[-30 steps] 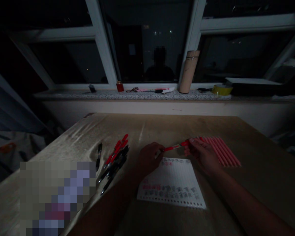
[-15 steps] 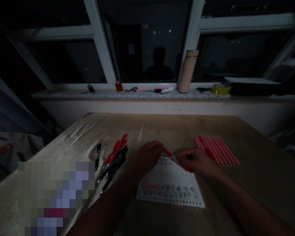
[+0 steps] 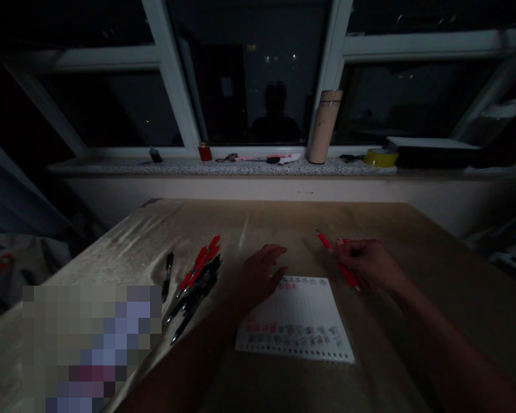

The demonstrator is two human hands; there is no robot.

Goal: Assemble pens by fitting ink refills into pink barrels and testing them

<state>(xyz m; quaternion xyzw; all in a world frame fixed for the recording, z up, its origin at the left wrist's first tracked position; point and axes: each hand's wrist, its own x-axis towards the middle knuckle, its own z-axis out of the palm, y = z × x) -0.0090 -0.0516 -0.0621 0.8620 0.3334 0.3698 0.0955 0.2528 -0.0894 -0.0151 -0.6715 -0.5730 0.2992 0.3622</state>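
Over the desk (image 3: 279, 223), right of the notepad (image 3: 301, 312), the red pen (image 3: 348, 276) has gone from 2 hands to 1: right hand (image 3: 370, 261) pinching it, left hand (image 3: 260, 272) half open, empty, thus freed.

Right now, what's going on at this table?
The person's right hand grips a red pen, held to the right of some ruled paper marked in red and black. The left hand, fingers parted, is at the paper's far left corner with nothing visible in its grasp. Farther left on the table lie red pens and black pens, bunched together, with another black pen set apart.
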